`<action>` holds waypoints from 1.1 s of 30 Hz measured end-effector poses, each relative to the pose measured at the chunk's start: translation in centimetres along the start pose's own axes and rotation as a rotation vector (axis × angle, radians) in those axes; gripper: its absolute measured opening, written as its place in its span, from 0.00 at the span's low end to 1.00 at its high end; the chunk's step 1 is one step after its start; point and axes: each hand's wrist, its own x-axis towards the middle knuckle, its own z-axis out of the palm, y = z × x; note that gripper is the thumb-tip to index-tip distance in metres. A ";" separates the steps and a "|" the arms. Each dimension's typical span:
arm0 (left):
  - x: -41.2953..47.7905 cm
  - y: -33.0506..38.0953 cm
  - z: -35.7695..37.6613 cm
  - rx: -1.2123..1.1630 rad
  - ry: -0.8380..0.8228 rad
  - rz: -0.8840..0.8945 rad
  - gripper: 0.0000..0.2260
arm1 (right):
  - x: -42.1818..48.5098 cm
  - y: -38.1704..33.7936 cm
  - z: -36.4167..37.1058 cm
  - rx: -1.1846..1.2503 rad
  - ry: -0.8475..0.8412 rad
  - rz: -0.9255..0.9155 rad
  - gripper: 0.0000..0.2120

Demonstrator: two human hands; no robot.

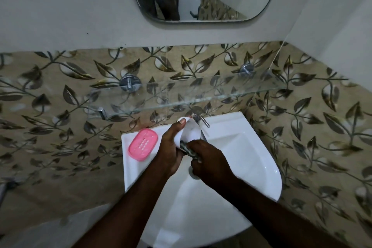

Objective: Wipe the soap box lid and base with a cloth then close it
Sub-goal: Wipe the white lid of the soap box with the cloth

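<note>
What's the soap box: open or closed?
Open: pink part lies on sink rim; left hand holds white part, right hand presses cloth to it.

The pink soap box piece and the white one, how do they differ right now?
The pink piece lies flat on the sink rim, with no hand on it; the white piece is held tilted in the left hand. The pink piece shows rows of slots; the white piece looks plain. The right hand presses a cloth against the white piece, not the pink one. Both are rounded ovals.
</note>
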 end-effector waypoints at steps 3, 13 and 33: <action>-0.4 -0.6 -0.3 0.023 -0.017 -0.029 0.17 | 0.3 -2.3 -0.4 0.198 -0.058 0.138 0.12; -1.2 0.5 0.1 -0.034 -0.043 0.021 0.15 | -0.5 -1.4 -0.5 0.037 -0.018 0.012 0.23; -2.0 1.6 0.7 -0.106 -0.023 0.076 0.12 | -0.7 -3.2 -0.9 0.096 0.140 -0.139 0.22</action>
